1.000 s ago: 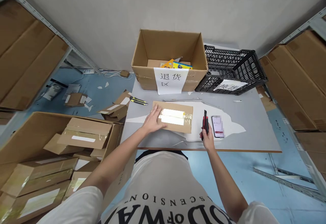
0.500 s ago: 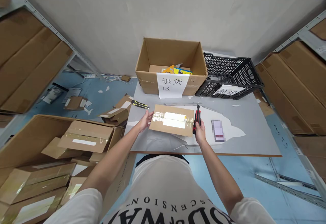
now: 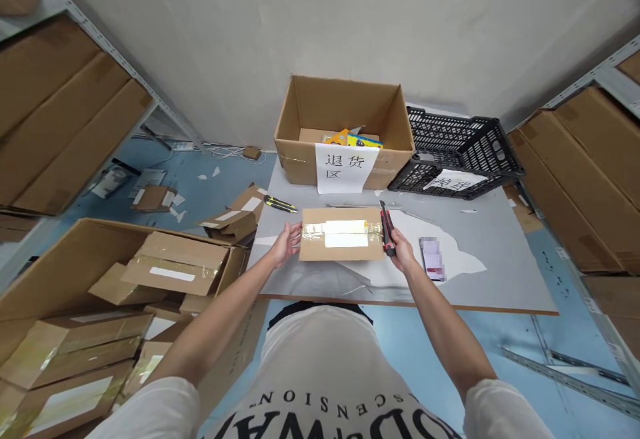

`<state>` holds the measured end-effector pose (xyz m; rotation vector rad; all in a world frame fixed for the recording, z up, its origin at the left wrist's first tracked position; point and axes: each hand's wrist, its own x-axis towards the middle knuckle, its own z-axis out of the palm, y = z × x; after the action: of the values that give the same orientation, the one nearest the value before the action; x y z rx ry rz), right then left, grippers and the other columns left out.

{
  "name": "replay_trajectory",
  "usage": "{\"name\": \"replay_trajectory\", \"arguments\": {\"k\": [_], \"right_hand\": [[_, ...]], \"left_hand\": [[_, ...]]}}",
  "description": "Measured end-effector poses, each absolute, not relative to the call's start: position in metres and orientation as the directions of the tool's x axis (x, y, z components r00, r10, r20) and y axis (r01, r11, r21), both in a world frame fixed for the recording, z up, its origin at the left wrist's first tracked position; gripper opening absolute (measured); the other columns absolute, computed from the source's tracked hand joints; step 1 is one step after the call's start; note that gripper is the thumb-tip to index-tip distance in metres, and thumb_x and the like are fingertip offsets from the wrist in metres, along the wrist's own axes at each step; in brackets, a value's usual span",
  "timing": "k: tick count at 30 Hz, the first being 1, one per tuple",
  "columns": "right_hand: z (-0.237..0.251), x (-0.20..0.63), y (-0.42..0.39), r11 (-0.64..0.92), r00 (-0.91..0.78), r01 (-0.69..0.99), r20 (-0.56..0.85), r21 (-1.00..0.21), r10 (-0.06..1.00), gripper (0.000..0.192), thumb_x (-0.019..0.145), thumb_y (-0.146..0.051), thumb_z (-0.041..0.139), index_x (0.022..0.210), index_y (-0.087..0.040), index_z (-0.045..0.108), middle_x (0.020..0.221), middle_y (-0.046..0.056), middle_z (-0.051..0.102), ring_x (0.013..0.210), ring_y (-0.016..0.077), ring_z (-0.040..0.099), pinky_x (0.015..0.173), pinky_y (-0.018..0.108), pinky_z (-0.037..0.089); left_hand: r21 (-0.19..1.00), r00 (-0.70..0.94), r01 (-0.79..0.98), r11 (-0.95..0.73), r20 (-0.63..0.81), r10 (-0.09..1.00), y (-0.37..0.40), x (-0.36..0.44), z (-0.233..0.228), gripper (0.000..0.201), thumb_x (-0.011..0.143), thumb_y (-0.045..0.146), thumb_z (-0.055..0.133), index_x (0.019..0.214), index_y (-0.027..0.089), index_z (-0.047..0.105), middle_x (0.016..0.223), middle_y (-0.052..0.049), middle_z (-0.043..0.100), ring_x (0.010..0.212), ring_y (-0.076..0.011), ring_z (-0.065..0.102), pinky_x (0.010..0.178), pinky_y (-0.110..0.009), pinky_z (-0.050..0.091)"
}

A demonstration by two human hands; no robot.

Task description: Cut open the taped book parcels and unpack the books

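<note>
A taped cardboard box [image 3: 342,251] with a white label lies level in front of me, its long side across the table. My left hand [image 3: 286,244] supports its left end, fingers bent against the edge and partly hidden. In my right hand [image 3: 401,252] is a red and black utility knife [image 3: 387,229], tip pointing away from me, beside the box's right end. A yellow and black utility knife [image 3: 281,204] rests on the table beyond my left hand. To the right of my right hand lies a phone [image 3: 431,259], its screen blurred.
A large open carton [image 3: 295,159] with a paper sign and colourful packs inside stands at the table's back. Beside it is a black plastic crate [image 3: 455,159]. At my left, a big carton [image 3: 100,227] holds several boxes. Shelves with cartons [image 3: 60,119] flank both sides.
The cardboard box has turned slightly and now sits straight instead of slanted. My right hand has tilted the knife so its tip leans left. The whole view has shifted a little.
</note>
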<state>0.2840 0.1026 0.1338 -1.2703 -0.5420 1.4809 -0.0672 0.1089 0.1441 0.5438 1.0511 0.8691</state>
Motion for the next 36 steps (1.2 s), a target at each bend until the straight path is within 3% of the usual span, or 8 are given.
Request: {"name": "replay_trajectory", "arguments": {"k": [5,12,17,21,26,31,36], "right_hand": [[0.152,0.296,0.148,-0.441,-0.004,-0.306,-0.462,-0.844,0.887,0.015,0.083,-0.03,0.054,0.093,-0.023,0.062,0.071,-0.003,0.066,0.054,0.0093,0.058,0.045,0.018,0.044],[0.173,0.28,0.215,-0.55,-0.078,-0.108,-0.545,-0.828,0.835,0.011,0.086,-0.023,0.051,0.087,-0.02,0.062,0.08,0.001,0.071,0.07,0.0116,0.066,0.066,0.021,0.053],[0.183,0.258,0.245,-0.617,-0.141,0.113,-0.627,-0.779,0.766,0.012,0.086,-0.021,0.053,0.088,-0.018,0.064,0.074,0.002,0.071,0.06,0.0116,0.064,0.058,0.021,0.052],[0.18,0.248,0.264,-0.636,-0.161,0.178,-0.659,-0.751,0.734,0.008,0.083,-0.019,0.058,0.085,-0.015,0.065,0.068,0.004,0.07,0.053,0.0127,0.062,0.052,0.022,0.051],[0.172,0.244,0.282,-0.641,-0.179,0.201,-0.671,-0.741,0.72,0.006,0.081,-0.018,0.061,0.081,-0.014,0.066,0.062,0.005,0.069,0.047,0.0128,0.059,0.045,0.022,0.048],[0.165,0.246,0.288,-0.628,-0.245,0.15,-0.644,-0.764,0.725,0.006,0.079,-0.017,0.063,0.081,-0.013,0.068,0.066,0.006,0.07,0.05,0.0147,0.061,0.044,0.023,0.049],[0.162,0.248,0.285,-0.567,-0.255,0.166,-0.59,-0.807,0.766,0.003,0.076,-0.017,0.066,0.076,-0.017,0.069,0.063,0.003,0.07,0.048,0.0127,0.059,0.041,0.02,0.044]], "left_hand": [[0.688,0.206,-0.489,0.537,-0.507,0.837,0.074,-0.058,0.152,0.066,0.085,0.065,0.031,0.141,0.03,0.031,0.142,-0.009,0.041,0.121,-0.0257,0.049,0.091,-0.043,0.045],[0.494,0.16,-0.683,0.539,-0.618,0.77,0.034,-0.034,0.158,0.075,0.081,0.071,0.031,0.142,0.028,0.029,0.13,-0.01,0.052,0.106,-0.0241,0.06,0.089,-0.042,0.047],[0.341,0.205,-0.761,0.552,-0.681,0.703,0.012,-0.018,0.161,0.085,0.077,0.077,0.027,0.14,0.02,0.034,0.129,-0.017,0.052,0.109,-0.0294,0.058,0.09,-0.043,0.046],[0.255,0.256,-0.795,0.551,-0.682,0.685,-0.004,-0.004,0.16,0.089,0.075,0.079,0.027,0.14,0.018,0.033,0.13,-0.018,0.051,0.117,-0.0306,0.053,0.093,-0.044,0.043],[0.228,0.344,-0.767,0.6,-0.644,0.684,-0.004,-0.004,0.16,0.095,0.072,0.083,0.022,0.133,0.012,0.041,0.133,-0.022,0.049,0.129,-0.0308,0.039,0.099,-0.045,0.039],[0.296,0.449,-0.642,0.707,-0.602,0.66,0.009,-0.029,0.155,0.096,0.073,0.082,0.014,0.117,0.008,0.056,0.128,-0.023,0.053,0.135,-0.0333,0.029,0.1,-0.05,0.036],[0.351,0.58,-0.381,0.855,-0.629,0.517,0.027,-0.055,0.146,0.086,0.079,0.074,0.015,0.11,0.008,0.061,0.123,-0.024,0.056,0.132,-0.0371,0.033,0.097,-0.058,0.034]]}}
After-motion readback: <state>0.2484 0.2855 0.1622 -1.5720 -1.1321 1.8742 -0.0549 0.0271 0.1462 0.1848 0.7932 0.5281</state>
